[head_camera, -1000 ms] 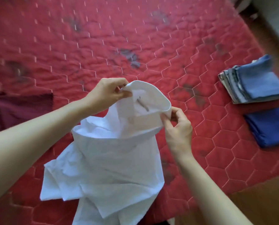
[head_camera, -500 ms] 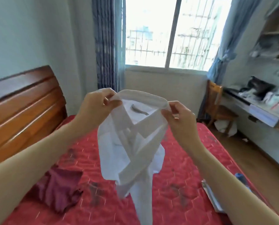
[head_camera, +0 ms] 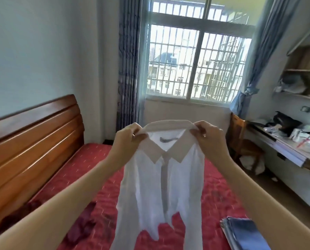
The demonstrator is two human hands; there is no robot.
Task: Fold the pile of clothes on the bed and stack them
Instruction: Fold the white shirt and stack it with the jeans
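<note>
A: What's at nine o'clock?
B: A slatted wooden headboard (head_camera: 33, 141) edging the red quilted bed (head_camera: 100, 204).
A: And centre?
B: The left hand (head_camera: 128, 139) and right hand (head_camera: 207, 136) are set apart, each pinching the thin white collared shirt (head_camera: 161, 184), which hangs limp above the bed.
A: Five o'clock?
B: Folded blue clothes stack (head_camera: 244, 233) at the bed's edge.
</note>
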